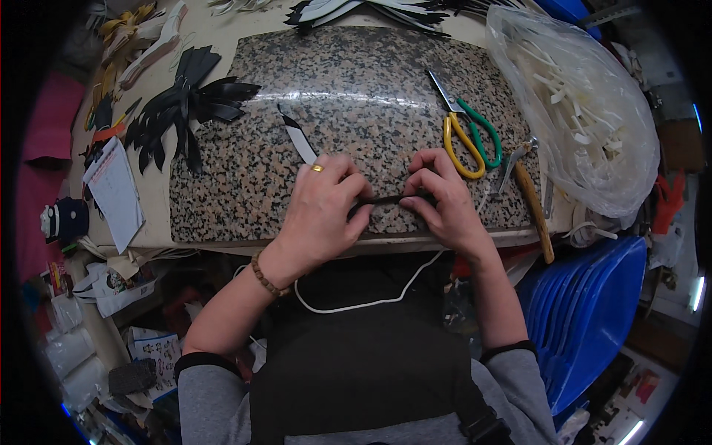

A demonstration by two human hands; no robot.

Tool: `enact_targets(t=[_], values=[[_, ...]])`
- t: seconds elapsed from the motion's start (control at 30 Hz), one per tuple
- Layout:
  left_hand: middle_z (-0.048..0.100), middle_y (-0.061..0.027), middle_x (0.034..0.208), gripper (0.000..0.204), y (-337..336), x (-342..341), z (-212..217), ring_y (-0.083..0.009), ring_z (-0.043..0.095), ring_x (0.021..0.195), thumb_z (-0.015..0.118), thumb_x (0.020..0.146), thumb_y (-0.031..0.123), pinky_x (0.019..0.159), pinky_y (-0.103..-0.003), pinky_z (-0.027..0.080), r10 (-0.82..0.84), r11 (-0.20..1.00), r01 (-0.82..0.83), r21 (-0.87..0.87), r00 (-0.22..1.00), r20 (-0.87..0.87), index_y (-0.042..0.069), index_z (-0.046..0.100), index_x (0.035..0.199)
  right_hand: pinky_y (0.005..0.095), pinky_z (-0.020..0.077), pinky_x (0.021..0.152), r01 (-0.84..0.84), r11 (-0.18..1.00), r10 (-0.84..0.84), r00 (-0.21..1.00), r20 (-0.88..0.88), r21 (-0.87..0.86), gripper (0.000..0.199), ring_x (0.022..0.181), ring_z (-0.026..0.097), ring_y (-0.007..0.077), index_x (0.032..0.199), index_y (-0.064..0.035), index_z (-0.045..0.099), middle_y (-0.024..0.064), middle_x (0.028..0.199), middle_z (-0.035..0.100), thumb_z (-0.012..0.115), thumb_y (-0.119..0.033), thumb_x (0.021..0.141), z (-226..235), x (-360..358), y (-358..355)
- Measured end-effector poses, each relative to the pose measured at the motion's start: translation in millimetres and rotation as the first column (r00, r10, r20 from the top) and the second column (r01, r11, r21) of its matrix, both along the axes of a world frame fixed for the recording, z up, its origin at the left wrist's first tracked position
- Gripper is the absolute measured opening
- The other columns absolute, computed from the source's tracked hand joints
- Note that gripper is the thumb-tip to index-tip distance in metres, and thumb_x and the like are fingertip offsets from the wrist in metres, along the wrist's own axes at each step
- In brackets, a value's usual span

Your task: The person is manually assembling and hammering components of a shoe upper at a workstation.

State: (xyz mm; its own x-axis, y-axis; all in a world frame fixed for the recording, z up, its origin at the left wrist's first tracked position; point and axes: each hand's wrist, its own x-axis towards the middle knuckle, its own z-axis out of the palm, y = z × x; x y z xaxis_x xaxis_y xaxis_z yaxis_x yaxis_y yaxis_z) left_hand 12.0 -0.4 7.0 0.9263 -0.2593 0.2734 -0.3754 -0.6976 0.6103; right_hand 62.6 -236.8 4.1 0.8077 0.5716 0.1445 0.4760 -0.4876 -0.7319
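Note:
Between my two hands a narrow black strip (386, 199) is stretched level, close to the near edge of a speckled granite slab (356, 81). My left hand (324, 199), with a ring on one finger, pinches its left end. Thumb and fingers of my right hand (442, 197) close on its right end. Beyond my left hand a white strip with a black tip (298, 139) sticks out over the slab; whether it joins the black one is hidden by the fingers. Scissors (465, 133) with one yellow and one green handle lie past my right hand.
A wooden-handled hammer (532, 200) lies at the slab's right edge, beside a clear bag (578, 111) of pale strips. Bundled black strips (189, 104) and a paper pad (113, 189) are at left. A white cord (356, 308) loops over my lap. Blue stacked trays (586, 319) stand right.

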Motion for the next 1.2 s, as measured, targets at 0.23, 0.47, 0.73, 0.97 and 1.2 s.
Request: enact_targets(t=[0.23,0.47,0.73,0.97,1.2], values=[[0.06,-0.0091,0.098,0.017,7.8,-6.4,-6.4,-0.0312,0.062,0.098,0.079,0.078,0.007,0.084,-0.043,0.051,0.004,0.997,-0.003,-0.083,1.0,0.018,0.007,0.069,0.091,0.0437,0.0507,0.095,-0.089,0.995,0.091,0.995,0.042,-0.038,0.029,0.114,0.059,0.0343,0.097,-0.0038,0.066,0.0135,0.117,0.059,0.086,-0.006,0.076,14.7,-2.7,27.2],[0.059,-0.0088,0.098,0.015,4.1,-1.1,-5.5,-0.0303,0.062,0.096,0.076,0.08,0.006,0.082,-0.044,0.049,-0.058,0.998,0.058,0.004,0.996,0.066,0.006,0.064,0.089,0.0449,0.0496,0.095,-0.111,0.991,0.119,0.988,0.101,-0.076,0.028,0.113,0.058,0.0354,0.088,-0.0031,0.063,0.0143,0.116,0.058,0.087,-0.008,0.074,1.0,1.1,32.2],[0.058,-0.0078,0.097,0.016,2.3,-4.4,-4.3,-0.0298,0.061,0.098,0.075,0.08,0.006,0.083,-0.043,0.045,-0.03,0.999,0.029,0.023,0.998,0.048,0.008,0.062,0.09,0.0449,0.0484,0.1,-0.08,0.992,0.094,0.984,0.154,-0.094,0.034,0.118,0.057,0.036,0.087,-0.0025,0.061,0.0162,0.123,0.057,0.09,-0.016,0.074,-0.7,6.0,2.6],[0.058,-0.0098,0.097,0.016,-3.4,-7.8,-4.4,-0.0315,0.061,0.098,0.074,0.081,0.005,0.083,-0.044,0.048,0.039,0.999,-0.041,0.017,0.997,0.069,0.007,0.062,0.091,0.0446,0.0519,0.095,-0.009,0.991,0.041,0.968,0.247,-0.13,0.034,0.117,0.059,0.0374,0.091,-0.0023,0.063,0.0156,0.128,0.056,0.091,-0.015,0.075,-1.5,0.9,1.5],[0.06,-0.0128,0.103,0.021,-29.1,-17.1,4.8,-0.0325,0.065,0.098,0.079,0.085,0.01,0.082,-0.043,0.054,0.286,0.949,-0.292,-0.122,0.956,-0.063,0.003,0.066,0.099,0.0448,0.0505,0.101,0.573,0.799,-0.479,0.79,0.383,-0.181,0.031,0.122,0.059,0.0378,0.121,-0.002,0.065,0.0197,0.132,0.056,0.076,-0.009,0.093,60.1,0.9,-65.7]])
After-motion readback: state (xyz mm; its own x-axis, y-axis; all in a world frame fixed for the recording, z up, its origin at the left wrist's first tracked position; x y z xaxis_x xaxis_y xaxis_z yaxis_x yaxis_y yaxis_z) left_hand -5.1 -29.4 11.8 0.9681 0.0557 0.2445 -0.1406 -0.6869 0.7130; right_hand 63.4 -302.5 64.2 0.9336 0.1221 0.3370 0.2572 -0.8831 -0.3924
